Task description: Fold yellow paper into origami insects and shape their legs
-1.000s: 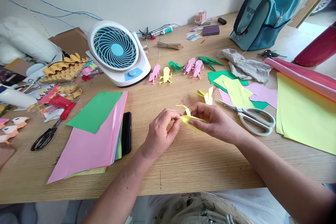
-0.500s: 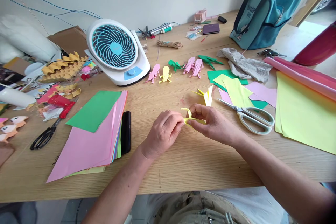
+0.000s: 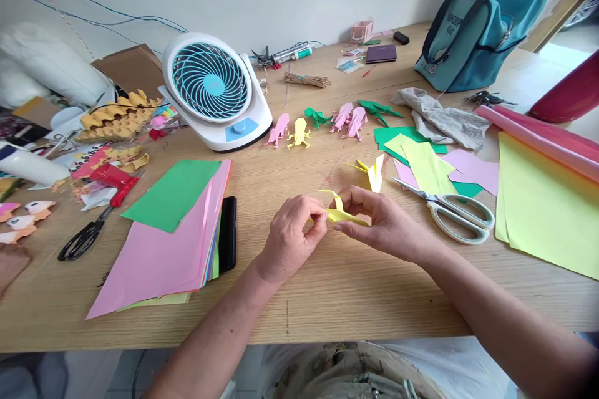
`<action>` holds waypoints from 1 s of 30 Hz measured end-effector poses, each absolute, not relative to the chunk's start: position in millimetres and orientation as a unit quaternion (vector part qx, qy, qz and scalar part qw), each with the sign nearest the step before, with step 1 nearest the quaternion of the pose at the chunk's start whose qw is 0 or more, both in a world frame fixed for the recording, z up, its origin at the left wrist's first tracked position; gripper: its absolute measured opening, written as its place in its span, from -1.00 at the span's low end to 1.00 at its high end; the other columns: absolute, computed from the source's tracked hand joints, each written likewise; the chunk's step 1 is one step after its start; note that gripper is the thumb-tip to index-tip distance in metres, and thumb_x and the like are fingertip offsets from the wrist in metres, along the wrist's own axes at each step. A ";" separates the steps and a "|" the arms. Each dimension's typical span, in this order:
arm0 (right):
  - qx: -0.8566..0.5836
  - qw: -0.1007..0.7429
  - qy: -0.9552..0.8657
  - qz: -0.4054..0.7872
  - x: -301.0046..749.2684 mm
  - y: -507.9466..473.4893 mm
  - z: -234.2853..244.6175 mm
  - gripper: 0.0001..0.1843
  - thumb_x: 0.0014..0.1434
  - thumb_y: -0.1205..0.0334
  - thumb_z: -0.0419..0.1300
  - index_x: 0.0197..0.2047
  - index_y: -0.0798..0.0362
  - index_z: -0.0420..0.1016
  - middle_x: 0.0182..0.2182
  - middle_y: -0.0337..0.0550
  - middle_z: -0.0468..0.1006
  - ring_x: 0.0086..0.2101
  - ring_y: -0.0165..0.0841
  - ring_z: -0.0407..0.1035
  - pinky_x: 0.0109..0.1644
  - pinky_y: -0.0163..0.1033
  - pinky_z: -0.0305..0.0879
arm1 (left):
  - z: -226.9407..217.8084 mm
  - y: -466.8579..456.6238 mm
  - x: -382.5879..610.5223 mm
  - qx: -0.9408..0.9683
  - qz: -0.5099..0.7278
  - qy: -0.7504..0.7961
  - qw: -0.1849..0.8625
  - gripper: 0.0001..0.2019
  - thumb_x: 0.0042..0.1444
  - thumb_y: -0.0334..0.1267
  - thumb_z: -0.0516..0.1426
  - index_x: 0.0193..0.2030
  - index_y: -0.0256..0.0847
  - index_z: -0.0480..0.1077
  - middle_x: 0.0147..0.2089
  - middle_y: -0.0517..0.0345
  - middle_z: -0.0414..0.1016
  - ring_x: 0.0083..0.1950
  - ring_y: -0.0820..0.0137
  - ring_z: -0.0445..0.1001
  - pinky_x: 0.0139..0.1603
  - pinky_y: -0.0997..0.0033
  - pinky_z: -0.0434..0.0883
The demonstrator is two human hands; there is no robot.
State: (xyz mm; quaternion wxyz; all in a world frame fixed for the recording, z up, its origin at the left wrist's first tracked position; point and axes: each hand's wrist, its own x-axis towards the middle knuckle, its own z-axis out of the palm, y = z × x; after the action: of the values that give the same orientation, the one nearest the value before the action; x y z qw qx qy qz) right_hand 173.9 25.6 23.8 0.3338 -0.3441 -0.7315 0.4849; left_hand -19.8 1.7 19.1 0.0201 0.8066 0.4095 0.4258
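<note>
My left hand (image 3: 290, 237) and my right hand (image 3: 381, 221) meet just above the wooden table (image 3: 327, 299), both pinching a small folded yellow paper figure (image 3: 340, 211). The left fingers grip its left end, the right fingers hold its body from the right. Another folded yellow piece (image 3: 372, 171) lies just beyond my hands. Further back stands a row of finished paper figures: pink (image 3: 277, 130), yellow (image 3: 299, 133), green (image 3: 316, 116), two pink (image 3: 349, 118) and a green one (image 3: 378, 110).
A stack of coloured sheets (image 3: 168, 243) and a black phone (image 3: 228, 234) lie left of my hands; white scissors (image 3: 456, 212) and loose sheets (image 3: 547, 206) lie right. A desk fan (image 3: 215, 93), black scissors (image 3: 84, 237), a teal bag (image 3: 472, 37) and a grey cloth (image 3: 440, 115) stand further off.
My hands stay together on the yellow figure, with the fingers shifting slightly along its fold. The view has drifted a little left and down.
</note>
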 end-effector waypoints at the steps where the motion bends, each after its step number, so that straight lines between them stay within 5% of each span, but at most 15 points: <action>1: -0.354 0.335 -0.738 0.468 173.5 25.2 23.8 -0.87 0.19 0.21 0.24 -0.23 0.04 0.38 -0.33 -0.20 0.44 -0.32 -0.38 0.30 -0.21 -0.24 0.27 | 19.1 1.7 -19.6 0.806 0.428 0.409 0.020 -0.89 0.19 -0.45 0.11 -0.31 -0.17 0.31 -0.31 0.20 0.51 -0.25 0.45 0.52 -0.16 0.45 0.45; 20: -0.378 0.350 -0.733 0.444 174.0 22.7 25.4 -0.88 0.22 0.19 0.19 -0.33 0.02 0.36 -0.36 -0.17 0.49 -0.27 -0.30 0.37 -0.20 -0.20 0.27 | 20.0 2.3 -18.0 0.780 0.472 0.398 0.103 -0.85 0.17 -0.42 0.19 -0.13 -0.18 0.40 -0.25 0.18 0.55 -0.29 0.50 0.50 -0.17 0.49 0.47; 30: -0.379 0.343 -0.738 0.440 173.5 22.4 25.0 -0.87 0.24 0.16 0.17 -0.31 0.03 0.40 -0.33 -0.17 0.51 -0.29 -0.34 0.37 -0.25 -0.22 0.25 | 22.1 2.7 -17.7 0.770 0.473 0.402 0.150 -0.90 0.16 -0.45 0.20 -0.20 -0.20 0.41 -0.29 0.21 0.53 -0.30 0.52 0.48 -0.20 0.50 0.45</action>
State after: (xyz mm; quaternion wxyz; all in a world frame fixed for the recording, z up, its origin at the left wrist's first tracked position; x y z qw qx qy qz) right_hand 173.5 22.4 25.0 0.3427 -0.3793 -0.7380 0.4404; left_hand -17.7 2.7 22.1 0.1502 0.7698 0.4018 0.4727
